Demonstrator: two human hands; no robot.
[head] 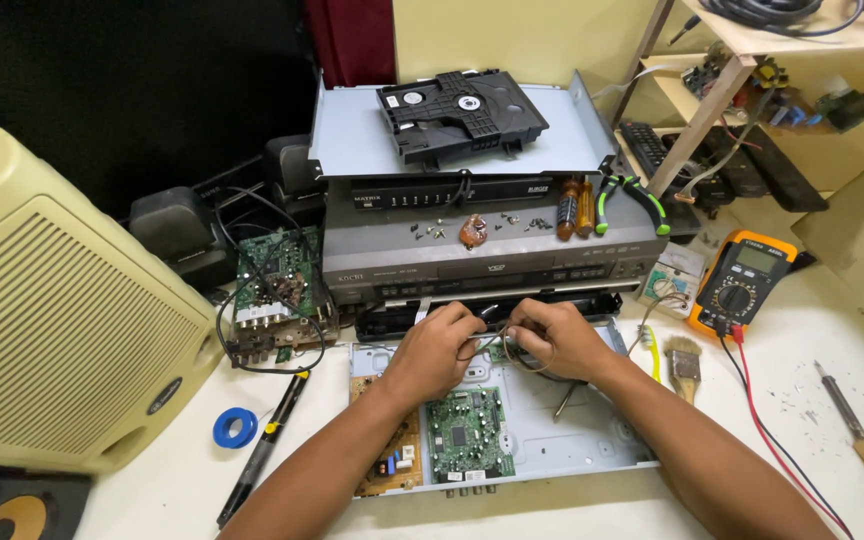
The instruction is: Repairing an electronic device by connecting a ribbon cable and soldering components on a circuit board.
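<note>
An opened disc player chassis [572, 425] lies on the white table, with a green circuit board [467, 432] and a tan power board [397, 450] inside. Both hands work over its rear edge. My left hand [437, 345] pinches thin wires [512, 355] between thumb and fingers. Curled close beside it, my right hand [552, 335] grips the same wire bundle. What the wires join to is hidden under the fingers.
A stack of players [492, 250] stands behind, with a loose disc drive [462, 115], screws, screwdrivers [574, 208] and pliers [632, 200] on it. A multimeter [742, 285], brush [684, 365] and soldering iron [857, 440] lie right. A speaker [52, 320], tape roll [235, 427] and another board [274, 285] sit left.
</note>
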